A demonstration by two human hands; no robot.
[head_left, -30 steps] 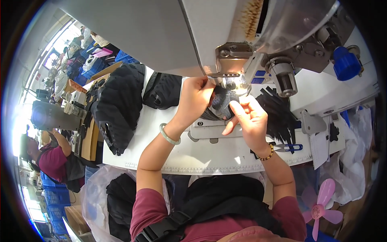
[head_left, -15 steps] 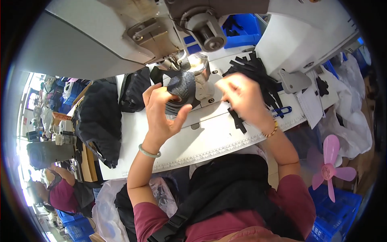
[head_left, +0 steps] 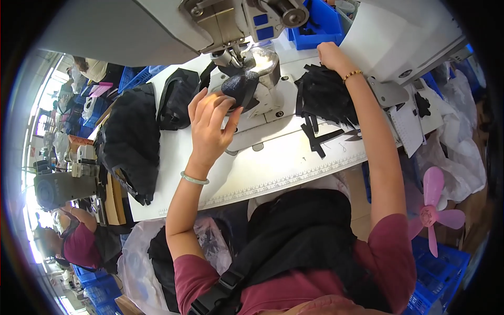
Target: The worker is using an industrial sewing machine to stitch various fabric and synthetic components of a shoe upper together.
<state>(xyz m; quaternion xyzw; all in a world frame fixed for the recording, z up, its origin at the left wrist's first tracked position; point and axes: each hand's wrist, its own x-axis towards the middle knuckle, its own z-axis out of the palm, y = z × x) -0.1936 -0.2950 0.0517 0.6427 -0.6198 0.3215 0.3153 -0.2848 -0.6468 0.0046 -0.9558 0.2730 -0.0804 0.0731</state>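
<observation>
My left hand (head_left: 211,125) is beside the needle area of a sewing machine (head_left: 231,31), its thumb and fingers closed at the near edge of a curved dark fabric piece (head_left: 241,88). The far end of that piece lies under the presser foot (head_left: 229,56). My right arm reaches far out to the right. My right hand (head_left: 332,56) is curled above the far end of a pile of black strips (head_left: 328,94), just short of a blue bin (head_left: 317,29). Whatever its fingers hold is hidden.
Black fabric pieces (head_left: 128,142) lie along the table's left side. A ruler strip (head_left: 283,181) edges the table. Thread snips (head_left: 353,135) lie partly behind my right forearm. A pink fan (head_left: 429,214) stands at right. Another person (head_left: 81,244) sits far left.
My right hand has moved away from beside the machine's needle area to the far end of the strips. My left fingers have closed in on the fabric piece. The view has shifted slightly.
</observation>
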